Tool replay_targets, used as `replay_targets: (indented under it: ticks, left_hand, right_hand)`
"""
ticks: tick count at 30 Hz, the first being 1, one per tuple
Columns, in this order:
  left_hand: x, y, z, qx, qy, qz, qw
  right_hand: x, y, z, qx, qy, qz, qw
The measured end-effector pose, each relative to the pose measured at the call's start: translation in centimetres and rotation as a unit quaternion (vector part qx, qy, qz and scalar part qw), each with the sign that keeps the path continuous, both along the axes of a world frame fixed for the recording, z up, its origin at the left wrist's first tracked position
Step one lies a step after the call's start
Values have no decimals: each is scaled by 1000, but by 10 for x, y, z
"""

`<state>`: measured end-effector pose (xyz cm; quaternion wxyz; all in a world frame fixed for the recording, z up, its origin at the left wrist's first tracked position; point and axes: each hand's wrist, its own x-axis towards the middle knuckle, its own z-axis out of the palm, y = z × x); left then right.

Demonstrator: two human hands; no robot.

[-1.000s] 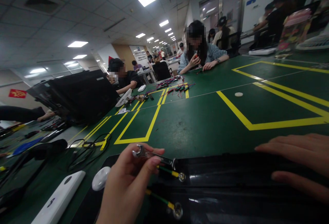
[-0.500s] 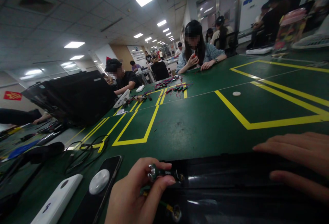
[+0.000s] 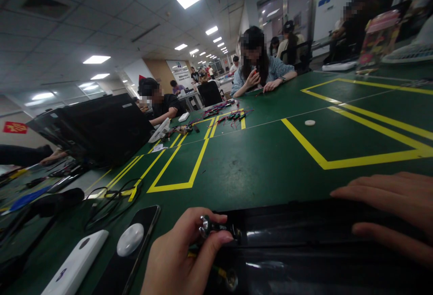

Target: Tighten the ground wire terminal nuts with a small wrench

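Observation:
My left hand (image 3: 189,245) is closed, with thumb and fingers pinching a small dark wrench (image 3: 216,227). Its shiny forked end points left, and white lettering shows on its shaft. The other end meets the left side of a long, glossy black casing (image 3: 291,227), by a small fitting. Lower on that side, a yellow-green wire (image 3: 221,271) runs to a round metal fitting (image 3: 232,279). My right hand (image 3: 389,205) lies flat with fingers apart over the casing's right part; I cannot tell how firmly it touches.
On the left lie a black phone (image 3: 126,259) with a white round object (image 3: 130,239) on it, a white power bank (image 3: 76,263) and a black cable (image 3: 113,200). A black monitor-like box (image 3: 94,128) stands behind. Across the green table (image 3: 243,168), a person (image 3: 259,69) works near wire bundles (image 3: 233,117).
The wrench's forked end has turned slightly and shifted a little to the right with my left hand. My right hand stays almost in place.

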<state>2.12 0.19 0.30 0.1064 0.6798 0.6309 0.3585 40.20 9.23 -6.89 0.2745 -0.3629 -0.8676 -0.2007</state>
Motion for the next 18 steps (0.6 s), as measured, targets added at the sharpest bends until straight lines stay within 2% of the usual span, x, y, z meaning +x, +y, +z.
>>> replay_targets:
  ticks: [7, 18]
  left_hand:
    - [-8, 4, -5, 24, 51, -41, 998]
    - [-5, 13, -3, 29, -12, -70, 997]
  right_hand:
    - [-4, 4, 2, 8, -6, -2, 1000]
    - [-3, 3, 3, 7, 0, -5, 1000]
